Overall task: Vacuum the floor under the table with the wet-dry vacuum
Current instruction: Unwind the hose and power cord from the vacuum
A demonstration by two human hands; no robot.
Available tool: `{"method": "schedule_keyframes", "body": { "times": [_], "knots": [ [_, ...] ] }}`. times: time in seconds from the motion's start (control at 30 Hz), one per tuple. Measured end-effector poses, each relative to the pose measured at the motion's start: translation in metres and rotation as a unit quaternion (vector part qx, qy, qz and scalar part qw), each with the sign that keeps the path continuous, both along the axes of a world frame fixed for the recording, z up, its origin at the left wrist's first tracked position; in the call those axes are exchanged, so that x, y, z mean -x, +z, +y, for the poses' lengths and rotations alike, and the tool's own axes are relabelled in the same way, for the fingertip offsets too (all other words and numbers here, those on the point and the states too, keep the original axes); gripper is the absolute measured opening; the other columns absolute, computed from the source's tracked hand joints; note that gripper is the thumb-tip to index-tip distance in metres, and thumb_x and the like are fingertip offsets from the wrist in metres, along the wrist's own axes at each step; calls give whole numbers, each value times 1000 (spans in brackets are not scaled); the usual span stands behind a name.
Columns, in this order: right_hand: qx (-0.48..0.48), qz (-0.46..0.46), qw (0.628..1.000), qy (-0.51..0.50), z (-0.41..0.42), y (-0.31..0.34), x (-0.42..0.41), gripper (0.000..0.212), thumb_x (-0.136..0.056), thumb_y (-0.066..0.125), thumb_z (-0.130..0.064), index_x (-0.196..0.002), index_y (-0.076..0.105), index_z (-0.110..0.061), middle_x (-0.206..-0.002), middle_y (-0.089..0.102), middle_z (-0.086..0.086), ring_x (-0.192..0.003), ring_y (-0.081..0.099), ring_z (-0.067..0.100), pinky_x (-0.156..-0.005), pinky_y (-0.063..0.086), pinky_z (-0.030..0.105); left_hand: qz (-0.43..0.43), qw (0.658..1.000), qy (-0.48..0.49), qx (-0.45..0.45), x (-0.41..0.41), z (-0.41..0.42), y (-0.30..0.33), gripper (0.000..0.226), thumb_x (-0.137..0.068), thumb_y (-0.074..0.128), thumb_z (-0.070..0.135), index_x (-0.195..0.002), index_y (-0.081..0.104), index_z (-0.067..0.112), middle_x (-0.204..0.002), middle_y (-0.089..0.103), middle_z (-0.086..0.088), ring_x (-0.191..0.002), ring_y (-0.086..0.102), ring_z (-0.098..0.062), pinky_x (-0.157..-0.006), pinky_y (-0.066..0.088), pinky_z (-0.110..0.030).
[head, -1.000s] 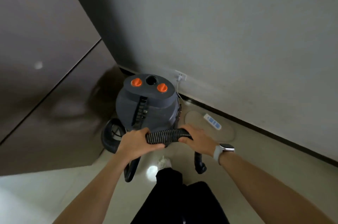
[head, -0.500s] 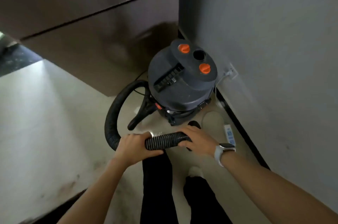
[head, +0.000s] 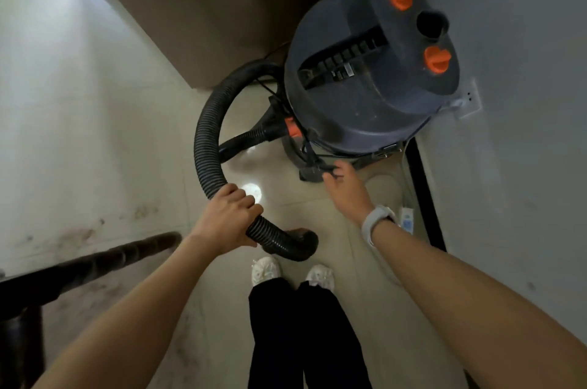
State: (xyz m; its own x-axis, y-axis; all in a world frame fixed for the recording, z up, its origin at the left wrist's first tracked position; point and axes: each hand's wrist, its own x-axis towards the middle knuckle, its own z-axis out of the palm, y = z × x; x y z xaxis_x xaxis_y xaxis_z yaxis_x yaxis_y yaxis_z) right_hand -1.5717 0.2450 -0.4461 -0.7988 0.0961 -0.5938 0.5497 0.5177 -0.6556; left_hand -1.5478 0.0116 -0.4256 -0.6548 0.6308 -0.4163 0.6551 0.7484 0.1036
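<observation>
Your left hand (head: 230,217) grips the hose (head: 206,141), which loops away ahead of it and curves right to the vacuum (head: 365,77). The hose's free end lies just right of that hand, in front of your shoes (head: 292,271). Your right hand (head: 346,188) reaches to the vacuum's near base, touching a strap (head: 317,163) there. The vacuum stands ahead of your right hand, against the wall (head: 524,166). A power strip (head: 406,220) lies on the floor (head: 79,134) just right of your right wrist.
</observation>
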Motion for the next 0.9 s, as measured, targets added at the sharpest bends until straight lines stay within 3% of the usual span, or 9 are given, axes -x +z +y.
{"method": "schedule_keyframes", "body": {
  "times": [0.1, 0.27, 0.4, 0.5, 0.6, 0.67, 0.73, 0.8, 0.9],
  "knots": [
    [56, -24, 998, -31, -18, -15, 23, 47, -95, 53, -20, -137, 37, -4, -117, 49, 2, -105, 49, 12, -85, 37, 19, 23, 1000, 8, -12, 5, -7, -18, 58, -38, 83, 63, -76, 71, 21, -69, 64, 5, -69, 64, -19, -82, 43, -35],
    [73, -56, 993, -80, -42, -36, 41, 37, -94, 56, -24, -124, 42, -8, -105, 50, 2, -94, 51, 18, -82, 42, 32, 93, 993, 9, -77, 13, -14, -34, 55, -39, 89, 43, -85, 71, 18, -83, 67, -1, -88, 65, -27, -101, 26, -45],
    [47, 17, 995, -90, -53, -32, 46, 7, -93, 50, -15, -100, 47, -16, -102, 56, 10, -93, 57, 29, -88, 47, 48, 89, 994, 9, -67, 18, -6, -28, 63, -36, 92, 30, -94, 71, 21, -101, 67, -4, -115, 58, -31, -108, 23, -60],
    [29, 92, 994, -47, -49, -10, 52, 14, -93, 48, -9, -107, 49, -11, -110, 53, 12, -97, 54, 22, -82, 43, 29, 55, 997, 28, -41, 20, -12, -21, 65, -36, 94, 29, -97, 70, 25, -120, 61, -12, -127, 45, -41, -101, 27, -66],
    [16, 123, 992, 12, -39, 5, 60, 17, -94, 48, -7, -111, 53, -6, -109, 51, 10, -98, 51, 18, -83, 37, 18, 11, 990, 123, -69, 22, -26, -18, 67, -48, 90, 12, -108, 65, 23, -149, 26, -20, -133, 23, -55, -99, 35, -66],
    [6, 118, 992, 32, -37, 9, 61, 17, -94, 48, -6, -109, 55, -5, -108, 52, 11, -97, 51, 18, -81, 36, 15, -68, 967, 204, -134, 23, -32, -19, 64, -68, 76, -1, -124, 55, 22, -156, -10, -13, -137, 21, -51, -99, 44, -54],
    [0, 111, 993, 30, -37, 7, 58, 18, -93, 50, -6, -109, 57, -4, -108, 55, 13, -96, 52, 18, -82, 38, 18, -189, 919, 298, -176, 25, -29, -19, 62, -78, 64, -4, -132, 47, 22, -154, -25, -6, -136, 31, -38, -95, 46, -33],
    [0, 99, 995, 19, -40, 4, 52, 19, -92, 52, -7, -110, 59, -4, -107, 58, 13, -95, 55, 20, -83, 42, 23, -223, 869, 380, -225, 26, -19, -21, 52, -81, 62, 4, -129, 48, 21, -155, -13, -6, -134, 32, -32, -91, 40, -25],
    [7, 69, 997, -27, -49, -9, 41, 18, -90, 55, -8, -107, 60, -4, -100, 61, 8, -94, 59, 26, -88, 49, 37, -190, 820, 447, -302, 25, -5, -26, 32, -88, 60, 11, -117, 49, 17, -146, 23, -11, -115, 47, -28, -89, 46, -31]
  ]
}}
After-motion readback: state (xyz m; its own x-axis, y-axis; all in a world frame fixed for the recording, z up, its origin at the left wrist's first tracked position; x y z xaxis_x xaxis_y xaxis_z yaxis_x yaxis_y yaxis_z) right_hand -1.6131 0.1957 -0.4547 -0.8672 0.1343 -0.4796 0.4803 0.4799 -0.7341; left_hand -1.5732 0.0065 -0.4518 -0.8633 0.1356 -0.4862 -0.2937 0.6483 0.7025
